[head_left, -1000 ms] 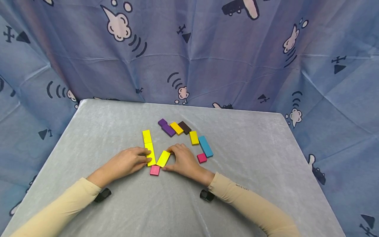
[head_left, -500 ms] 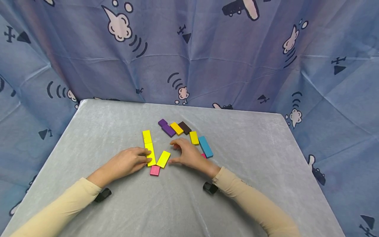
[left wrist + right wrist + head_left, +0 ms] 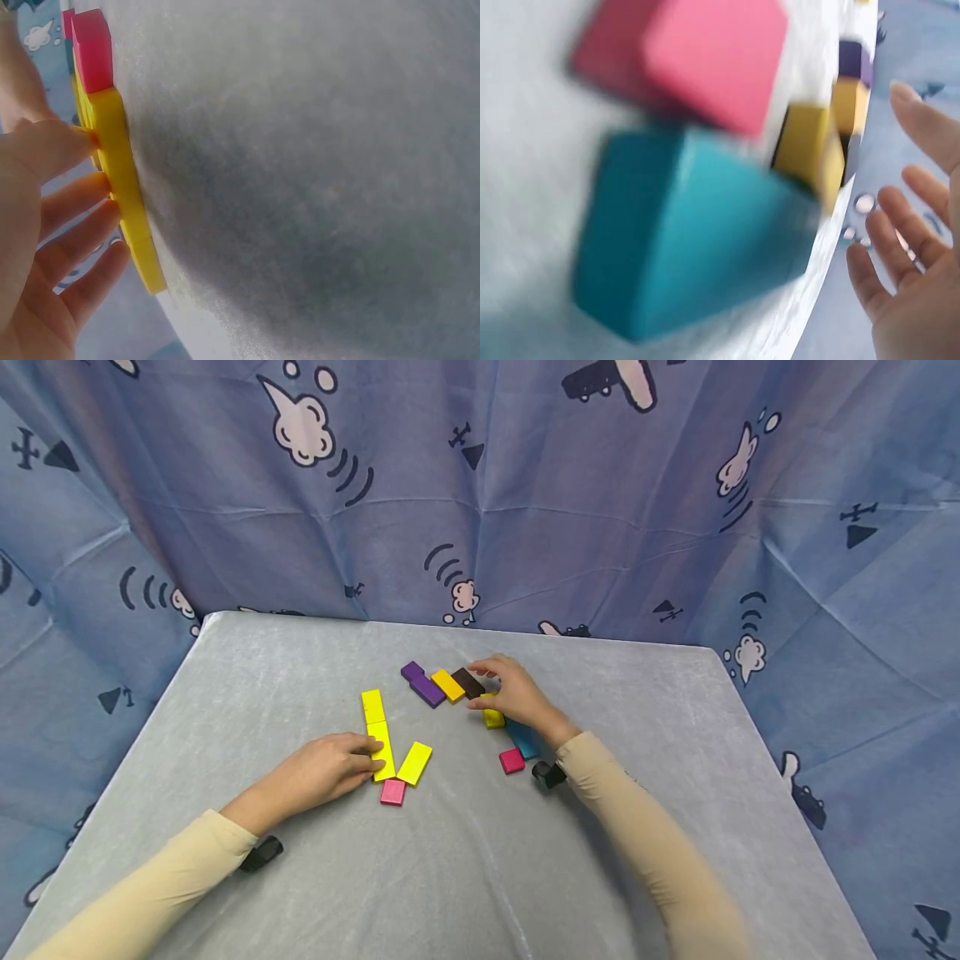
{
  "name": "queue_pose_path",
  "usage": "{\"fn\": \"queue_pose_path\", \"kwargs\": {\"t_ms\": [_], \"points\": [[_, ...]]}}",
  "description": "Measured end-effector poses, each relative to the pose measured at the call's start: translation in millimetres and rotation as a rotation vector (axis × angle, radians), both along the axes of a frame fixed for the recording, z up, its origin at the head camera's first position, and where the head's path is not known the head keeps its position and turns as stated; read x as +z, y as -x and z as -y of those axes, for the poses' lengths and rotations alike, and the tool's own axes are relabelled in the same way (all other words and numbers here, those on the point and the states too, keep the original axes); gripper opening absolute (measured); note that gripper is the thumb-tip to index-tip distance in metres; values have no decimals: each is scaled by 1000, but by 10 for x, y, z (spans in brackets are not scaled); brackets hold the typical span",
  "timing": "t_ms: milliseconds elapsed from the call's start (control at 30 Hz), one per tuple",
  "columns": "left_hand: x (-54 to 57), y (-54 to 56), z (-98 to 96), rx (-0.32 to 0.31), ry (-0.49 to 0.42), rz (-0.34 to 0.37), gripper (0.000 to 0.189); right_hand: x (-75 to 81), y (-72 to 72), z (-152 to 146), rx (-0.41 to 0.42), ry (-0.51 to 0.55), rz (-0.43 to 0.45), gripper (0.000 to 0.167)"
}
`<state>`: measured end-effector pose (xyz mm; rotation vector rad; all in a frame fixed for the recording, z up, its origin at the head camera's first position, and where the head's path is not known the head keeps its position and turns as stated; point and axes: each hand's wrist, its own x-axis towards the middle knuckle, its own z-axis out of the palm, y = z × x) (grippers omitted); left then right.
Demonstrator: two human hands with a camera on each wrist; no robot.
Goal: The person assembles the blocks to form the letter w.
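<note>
In the head view my left hand (image 3: 326,770) rests its fingertips along the left side of a long yellow block (image 3: 379,732); the left wrist view shows those fingers (image 3: 82,217) fairly straight. A shorter yellow block (image 3: 372,705) continues the line at its far end. A pink block (image 3: 393,792) lies at the near end, and a slanted yellow block (image 3: 415,763) meets it there. My right hand (image 3: 519,695), spread and holding nothing, hovers by the dark brown block (image 3: 467,682), partly covering a small yellow block (image 3: 493,719) and a blue block (image 3: 523,741).
Two purple blocks (image 3: 427,690) and an orange-yellow block (image 3: 448,686) lie beside the brown one. A red block (image 3: 512,761) sits at the blue block's near end. A grey cloth covers the table (image 3: 300,877), and a patterned blue curtain (image 3: 525,527) stands behind.
My right hand has let go of the slanted yellow block and moved away and to the right, to the brown block. My left hand has stayed in place.
</note>
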<state>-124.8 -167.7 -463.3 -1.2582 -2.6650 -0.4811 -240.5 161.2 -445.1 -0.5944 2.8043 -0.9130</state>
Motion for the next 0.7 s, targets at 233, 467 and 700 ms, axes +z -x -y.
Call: {"fn": "queue_pose_path", "kwargs": {"t_ms": [233,467,700], "points": [[-4,0,-1,2,5,7,26,-41,259,-10,73,-42,103,70],[8,3,-4,-1,4,2,25,-46,399,90,122,-96,211,74],[20,4,-6,-6,8,-6,24,-67,461,163,151,-121,227,76]]}}
